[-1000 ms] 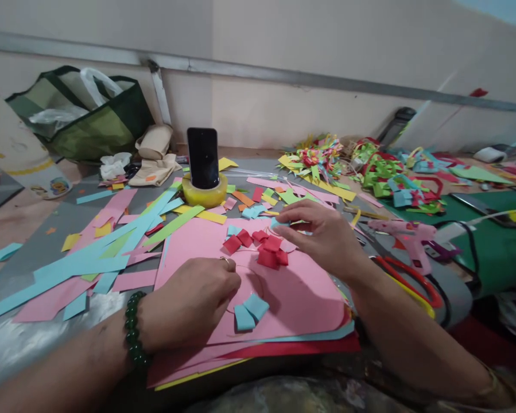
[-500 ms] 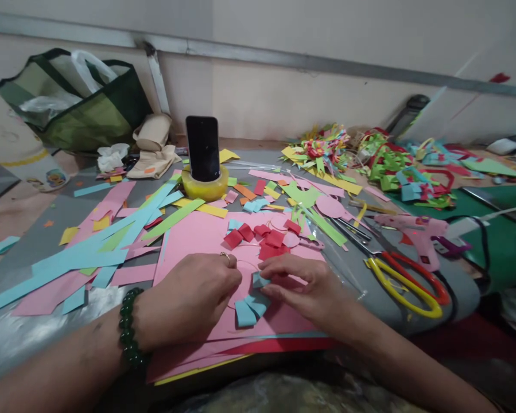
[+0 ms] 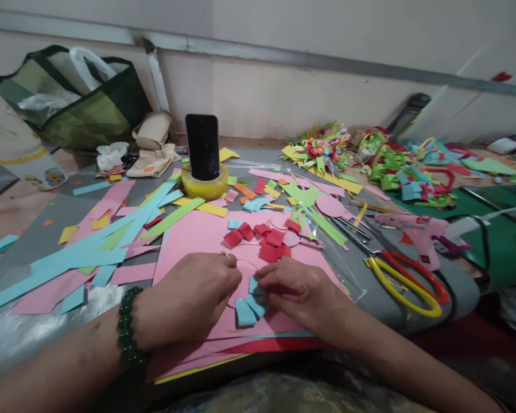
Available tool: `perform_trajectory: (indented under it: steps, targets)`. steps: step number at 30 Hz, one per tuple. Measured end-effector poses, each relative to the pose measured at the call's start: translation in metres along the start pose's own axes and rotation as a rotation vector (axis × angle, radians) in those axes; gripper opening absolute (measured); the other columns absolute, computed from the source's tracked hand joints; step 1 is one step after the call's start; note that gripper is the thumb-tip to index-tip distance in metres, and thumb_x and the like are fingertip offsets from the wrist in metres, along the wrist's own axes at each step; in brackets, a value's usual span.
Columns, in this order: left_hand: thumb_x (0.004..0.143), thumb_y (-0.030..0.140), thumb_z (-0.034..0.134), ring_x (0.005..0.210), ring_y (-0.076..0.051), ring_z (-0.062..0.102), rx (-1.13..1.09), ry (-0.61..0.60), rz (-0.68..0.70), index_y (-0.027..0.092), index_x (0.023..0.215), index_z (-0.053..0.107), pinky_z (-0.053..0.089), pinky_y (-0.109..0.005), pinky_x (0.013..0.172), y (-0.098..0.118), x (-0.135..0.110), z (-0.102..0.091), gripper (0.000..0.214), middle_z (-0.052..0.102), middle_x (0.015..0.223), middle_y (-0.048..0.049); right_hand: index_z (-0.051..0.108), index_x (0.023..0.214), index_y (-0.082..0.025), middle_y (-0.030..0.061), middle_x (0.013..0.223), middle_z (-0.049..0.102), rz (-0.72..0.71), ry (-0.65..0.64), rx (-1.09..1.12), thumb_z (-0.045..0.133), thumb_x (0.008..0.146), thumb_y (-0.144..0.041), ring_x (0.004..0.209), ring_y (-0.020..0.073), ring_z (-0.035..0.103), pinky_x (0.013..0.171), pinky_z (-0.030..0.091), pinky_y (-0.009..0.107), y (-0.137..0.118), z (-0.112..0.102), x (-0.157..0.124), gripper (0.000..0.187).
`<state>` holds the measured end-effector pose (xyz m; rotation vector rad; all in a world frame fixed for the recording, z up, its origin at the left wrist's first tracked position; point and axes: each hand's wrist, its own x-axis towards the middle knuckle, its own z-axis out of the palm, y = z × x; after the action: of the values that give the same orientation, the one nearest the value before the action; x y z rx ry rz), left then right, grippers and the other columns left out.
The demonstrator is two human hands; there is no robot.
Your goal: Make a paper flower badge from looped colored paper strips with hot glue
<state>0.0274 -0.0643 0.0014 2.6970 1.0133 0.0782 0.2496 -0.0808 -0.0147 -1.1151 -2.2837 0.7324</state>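
I'm watching the person bending over a large pink paper sheet (image 3: 193, 238) lying on top of a stack of coloured sheets at the near edge of the table. The left hand (image 3: 189, 295), with a green bead bracelet (image 3: 128, 338) on its wrist, is curling knuckles-up and bearing down on the sheet. Whether it is pinching anything under the fingers I cannot tell. The right hand (image 3: 301, 289) is lying low beside it, fingertips closing on the topmost of the small folded light-blue paper pieces (image 3: 249, 303), which are fanning out in a little overlapping cluster on the pink sheet between the two hands.

By the look of it, the step in hand is seating this blue piece against the ones already down. Just beyond the hands, a loose row of small folded red paper squares (image 3: 268, 238) is sitting on the same sheet.

To my eye, the next move is calling for light, exact fingertip work: keeping the sheet pinned so nothing slides, and lining up the edge with its neighbours without nudging them.

Off to the right, yellow-and-red-handled scissors (image 3: 408, 284) and a pink glue gun (image 3: 416, 229) are lying within reach. Behind, a black phone (image 3: 202, 146) is standing upright in a yellow tape roll (image 3: 204, 186).
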Motion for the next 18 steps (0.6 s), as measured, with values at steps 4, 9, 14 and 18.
perform_trajectory:
  steps: [4, 9, 14, 18]
  targets:
    - [0.081, 0.014, 0.044, 0.073, -0.018, 0.058, 0.013, 0.008, 0.0, 0.019, 0.075, 0.058, 0.046, -0.03, 0.067, 0.0, 0.0, 0.002, 0.016, 0.062, 0.084, -0.0031, 0.072, 0.088, -0.02, 0.0074, 0.103, 0.067, -0.099, -0.021, -0.132, 0.059, 0.086, -0.015, 0.097, 0.0174, 0.06, 0.083, 0.052, 0.031, -0.005, -0.007, 0.0, 0.014]
    - [0.081, 0.014, 0.044, 0.071, -0.018, 0.058, 0.03, 0.012, 0.001, 0.019, 0.075, 0.058, 0.045, -0.03, 0.065, -0.001, 0.001, 0.002, 0.017, 0.063, 0.083, -0.0031, 0.072, 0.099, -0.022, 0.009, 0.114, 0.06, -0.162, -0.078, -0.311, 0.055, 0.082, -0.009, 0.103, 0.0212, 0.053, 0.083, 0.049, 0.035, -0.01, -0.013, 0.002, 0.028]
    - [0.082, 0.014, 0.044, 0.072, -0.018, 0.059, 0.022, 0.017, 0.002, 0.02, 0.076, 0.06, 0.046, -0.03, 0.066, -0.001, 0.0, 0.002, 0.018, 0.063, 0.084, -0.0027, 0.072, 0.098, -0.018, 0.0099, 0.111, 0.062, -0.242, -0.151, -0.469, 0.049, 0.083, -0.004, 0.093, 0.0216, 0.051, 0.077, 0.047, 0.035, -0.009, -0.01, 0.006, 0.03]
    - [0.082, 0.014, 0.044, 0.073, -0.018, 0.059, 0.02, 0.008, -0.002, 0.02, 0.077, 0.06, 0.046, -0.03, 0.066, 0.0, -0.001, 0.002, 0.018, 0.063, 0.084, -0.0028, 0.069, 0.101, -0.017, 0.0096, 0.109, 0.062, -0.242, -0.226, -0.511, 0.047, 0.089, -0.008, 0.095, 0.0213, 0.05, 0.081, 0.045, 0.035, -0.006, -0.008, 0.009, 0.027]
